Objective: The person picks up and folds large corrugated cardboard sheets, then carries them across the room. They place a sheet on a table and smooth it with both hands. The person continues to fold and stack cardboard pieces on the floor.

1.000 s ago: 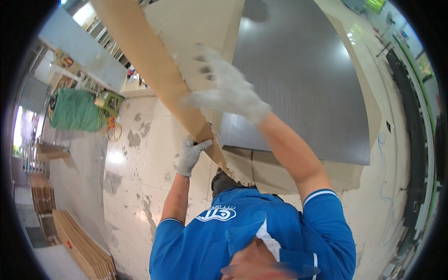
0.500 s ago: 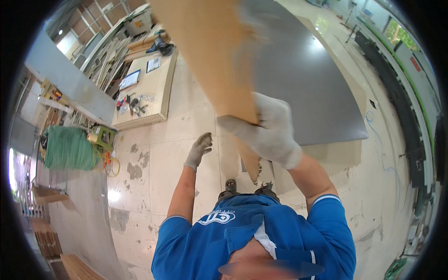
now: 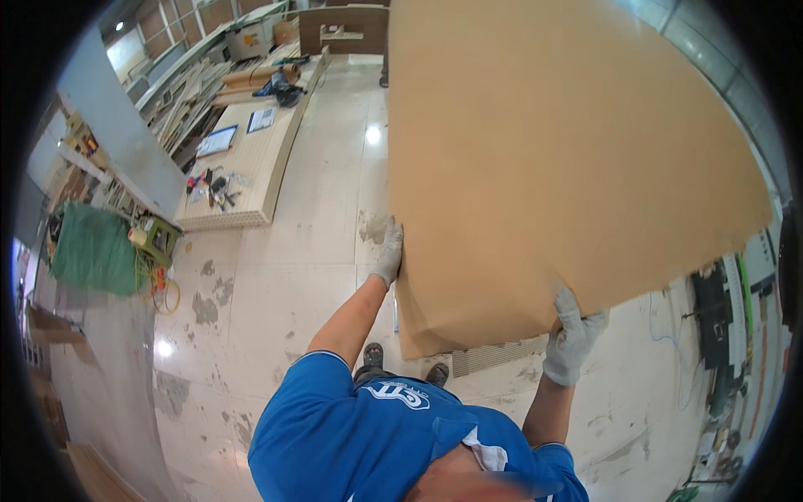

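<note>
A large brown paper-like sheet (image 3: 544,167) fills the upper right, raised in front of me, with creases along its near edge. My right hand (image 3: 573,339), in a grey-white work glove, grips that near edge, thumb over the face and the other fingers partly hidden. At the left edge, my gloved left hand (image 3: 389,253) is closed against the sheet, some of its fingers behind it. A strip of ribbed panel (image 3: 502,356) shows on the floor below the near edge.
To the left lies a stack of pale panels (image 3: 242,159) bearing clipboards (image 3: 217,140) and hand tools (image 3: 216,191). Beyond a green cloth heap (image 3: 99,251) stands a green stool (image 3: 156,240). A blue hose (image 3: 669,339) and a long machine (image 3: 715,335) are at right.
The brown sheet has swung from nearly edge-on to broad and face-on, covering the grey panel. My left hand has come onto its left edge; my right hand has moved right and lower.
</note>
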Available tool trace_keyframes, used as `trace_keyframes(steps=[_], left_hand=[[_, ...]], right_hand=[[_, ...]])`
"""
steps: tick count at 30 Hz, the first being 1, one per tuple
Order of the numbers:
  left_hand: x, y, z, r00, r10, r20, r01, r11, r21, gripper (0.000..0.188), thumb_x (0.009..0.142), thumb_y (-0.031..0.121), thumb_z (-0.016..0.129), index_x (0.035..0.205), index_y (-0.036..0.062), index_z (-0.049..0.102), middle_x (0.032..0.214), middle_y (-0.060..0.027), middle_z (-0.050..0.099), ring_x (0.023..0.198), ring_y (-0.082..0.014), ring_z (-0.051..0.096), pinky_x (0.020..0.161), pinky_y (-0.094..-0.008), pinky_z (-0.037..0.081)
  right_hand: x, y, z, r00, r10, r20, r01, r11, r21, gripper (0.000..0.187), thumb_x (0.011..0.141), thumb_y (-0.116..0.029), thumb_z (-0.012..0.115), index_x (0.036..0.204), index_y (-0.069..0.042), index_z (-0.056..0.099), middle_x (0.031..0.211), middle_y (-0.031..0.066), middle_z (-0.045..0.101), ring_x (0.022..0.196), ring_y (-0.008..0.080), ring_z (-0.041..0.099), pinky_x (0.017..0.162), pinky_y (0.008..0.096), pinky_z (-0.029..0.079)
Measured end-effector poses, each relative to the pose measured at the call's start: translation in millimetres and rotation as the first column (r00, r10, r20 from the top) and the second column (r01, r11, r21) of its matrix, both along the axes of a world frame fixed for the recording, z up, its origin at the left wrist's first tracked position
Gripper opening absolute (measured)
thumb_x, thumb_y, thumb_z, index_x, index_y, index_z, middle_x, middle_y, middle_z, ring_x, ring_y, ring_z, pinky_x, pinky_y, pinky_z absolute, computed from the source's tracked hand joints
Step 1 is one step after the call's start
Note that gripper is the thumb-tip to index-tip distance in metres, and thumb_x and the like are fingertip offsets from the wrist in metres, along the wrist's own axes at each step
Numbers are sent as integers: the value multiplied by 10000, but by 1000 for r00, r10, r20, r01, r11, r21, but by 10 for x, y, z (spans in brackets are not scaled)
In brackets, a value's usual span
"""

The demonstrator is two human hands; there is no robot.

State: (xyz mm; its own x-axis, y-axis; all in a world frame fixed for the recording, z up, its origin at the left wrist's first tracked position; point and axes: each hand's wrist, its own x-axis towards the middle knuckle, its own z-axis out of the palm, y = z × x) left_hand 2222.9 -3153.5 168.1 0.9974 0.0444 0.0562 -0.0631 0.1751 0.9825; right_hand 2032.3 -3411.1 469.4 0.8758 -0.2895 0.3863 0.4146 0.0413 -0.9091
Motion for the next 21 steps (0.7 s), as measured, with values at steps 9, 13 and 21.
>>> trace_keyframes(steps=[9, 13, 21], left_hand=[[-145, -156, 281, 966, 162, -200, -31, 845, 534, 758, 984, 607, 362, 1573, 172, 167, 1628, -196, 93, 1482, -361, 188, 1181, -394, 219], [-181, -218, 406, 956, 203, -211, -12, 747, 665, 803, 957, 606, 434, 1565, 138, 197, 1608, -249, 111, 1455, -405, 238, 1161, -392, 269], [-207, -255, 529, 959, 170, -226, 93, 564, 821, 885, 858, 624, 597, 1542, 150, 294, 1613, -246, 68, 1453, -416, 234, 1150, -424, 303]], right_hand=[[-90, -726, -644, 983, -109, -145, 119, 991, 58, 335, 923, -84, 637, 1233, 31, 583, 1204, 111, 634, 1068, 196, 632, 905, 336, 528], [-102, -1043, -1072, 966, -102, -239, 161, 957, 241, 339, 943, -92, 613, 1263, 8, 570, 1231, 106, 622, 1078, 200, 631, 917, 353, 541], [-12, -1645, -2406, 873, -11, -488, 295, 808, 510, 385, 951, -129, 622, 1309, -12, 541, 1228, 103, 627, 1080, 221, 635, 902, 377, 559]])
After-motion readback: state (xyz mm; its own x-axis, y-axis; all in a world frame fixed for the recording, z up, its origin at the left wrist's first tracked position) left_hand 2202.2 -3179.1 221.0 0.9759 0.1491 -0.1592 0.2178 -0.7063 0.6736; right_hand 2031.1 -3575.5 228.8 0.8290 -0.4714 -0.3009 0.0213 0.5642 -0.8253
